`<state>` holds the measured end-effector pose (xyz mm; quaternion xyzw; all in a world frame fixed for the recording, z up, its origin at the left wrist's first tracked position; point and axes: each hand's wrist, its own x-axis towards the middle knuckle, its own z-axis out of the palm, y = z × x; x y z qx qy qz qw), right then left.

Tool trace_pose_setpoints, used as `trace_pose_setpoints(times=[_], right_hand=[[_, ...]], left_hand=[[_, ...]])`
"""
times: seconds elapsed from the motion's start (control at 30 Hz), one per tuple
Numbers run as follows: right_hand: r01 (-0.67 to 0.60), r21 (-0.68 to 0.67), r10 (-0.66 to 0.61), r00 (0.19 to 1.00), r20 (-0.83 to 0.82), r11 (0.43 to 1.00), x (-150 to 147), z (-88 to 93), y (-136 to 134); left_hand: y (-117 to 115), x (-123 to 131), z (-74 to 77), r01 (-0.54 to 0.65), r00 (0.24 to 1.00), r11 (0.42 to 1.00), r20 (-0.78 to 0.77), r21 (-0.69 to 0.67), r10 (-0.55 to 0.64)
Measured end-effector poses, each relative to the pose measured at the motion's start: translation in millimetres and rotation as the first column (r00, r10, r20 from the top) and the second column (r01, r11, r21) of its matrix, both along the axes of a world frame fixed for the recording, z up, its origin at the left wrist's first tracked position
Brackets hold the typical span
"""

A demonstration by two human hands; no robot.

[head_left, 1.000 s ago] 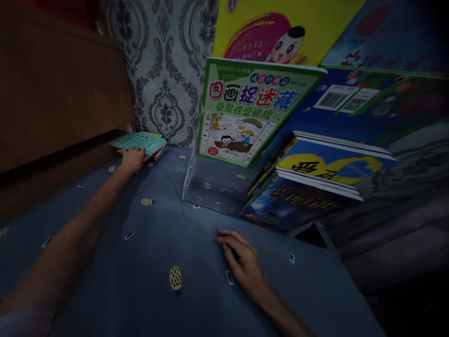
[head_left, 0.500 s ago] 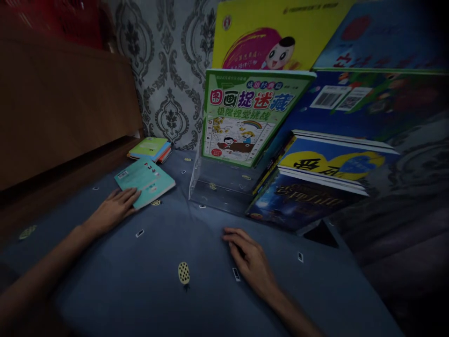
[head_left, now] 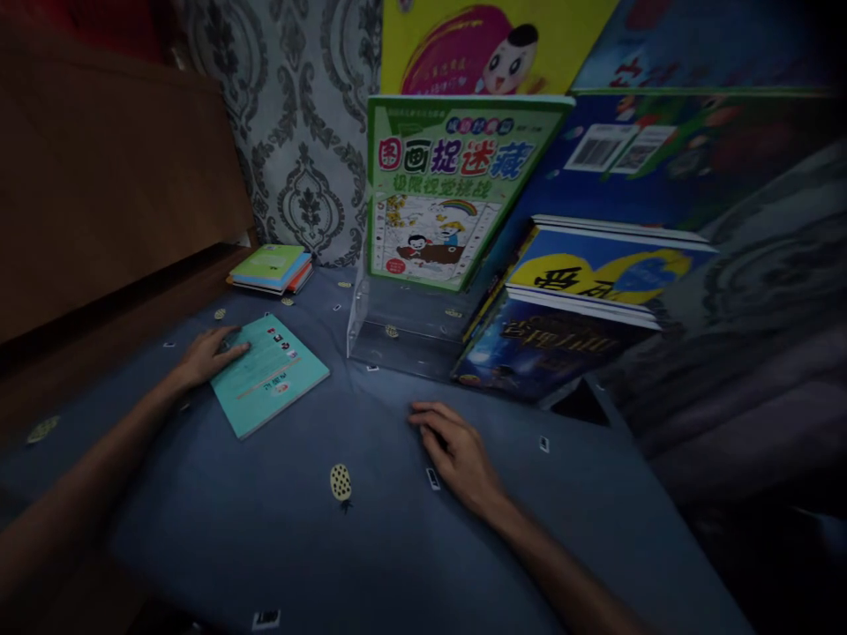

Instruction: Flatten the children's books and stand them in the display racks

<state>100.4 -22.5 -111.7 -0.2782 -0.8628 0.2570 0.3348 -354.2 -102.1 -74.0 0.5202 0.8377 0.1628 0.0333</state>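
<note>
A turquoise book (head_left: 268, 379) lies flat on the cloth-covered table, slightly turned. My left hand (head_left: 208, 353) rests at its upper left edge, fingers spread, with the thumb over the cover; no grip around the book shows. My right hand (head_left: 456, 450) lies on the cloth in front of the clear stand, fingers loosely bent and apart, holding nothing. In the clear acrylic stand (head_left: 410, 348) a green picture-puzzle book (head_left: 456, 190) leans upright. To its right, blue-and-yellow books (head_left: 595, 265) and a dark blue book (head_left: 543, 344) stand in front.
A small stack of thin books (head_left: 271, 267) lies at the back left by the patterned wall (head_left: 308, 203). A wooden cabinet (head_left: 119, 168) borders the left. Behind the green book rise a large yellow book (head_left: 437, 44) and blue books (head_left: 662, 190). The blue tablecloth (head_left: 397, 547) carries pineapple prints.
The turquoise book has moved nearer to me and away from the small stack, turning as it slid. My left hand has shifted to its upper left edge. My right hand keeps its pose.
</note>
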Motion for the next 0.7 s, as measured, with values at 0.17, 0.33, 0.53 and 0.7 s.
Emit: trace_pose_setpoints(times=[0.17, 0.33, 0.53, 0.7], right_hand=[[-0.013, 0.010, 0.013, 1.000, -0.007, 1.000, 1, -2.0, 1], [-0.025, 0.008, 0.026, 0.999, -0.034, 1.000, 1, -1.6, 0], [0.002, -0.016, -0.003, 0.997, -0.083, 1.000, 1, -2.3, -1], [0.078, -0.063, -0.086, 0.987, -0.135, 0.995, 4, -2.6, 3]], left_hand=[[-10, 4, -20.8, 0.080, 0.997, 0.996, -0.019, 0.029, -0.080], [-33, 31, -21.8, 0.177, 0.984, 0.983, -0.005, 0.037, -0.177], [-47, 86, -22.6, 0.342, 0.939, 0.939, 0.016, 0.046, -0.343], [-43, 138, -13.5, 0.515, 0.847, 0.854, 0.114, 0.069, -0.520]])
